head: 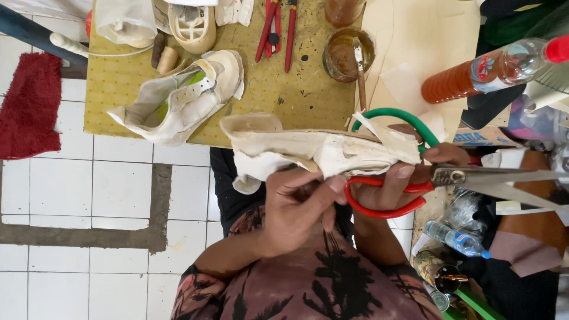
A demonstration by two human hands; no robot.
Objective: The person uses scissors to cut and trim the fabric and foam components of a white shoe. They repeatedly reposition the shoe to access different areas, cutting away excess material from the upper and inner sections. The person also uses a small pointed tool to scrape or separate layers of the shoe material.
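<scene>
The yellow tabletop carries a second white shoe, red pliers and a glue pot with brush. A red mat lies on the tiled floor.

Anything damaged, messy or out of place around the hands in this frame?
The cream shoe upper, held by the left hand, has ragged, loose flaps at its edge. The right hand holds red-handled scissors. The yellow work board is speckled with dark stains. A water bottle lies tipped among clutter.
</scene>
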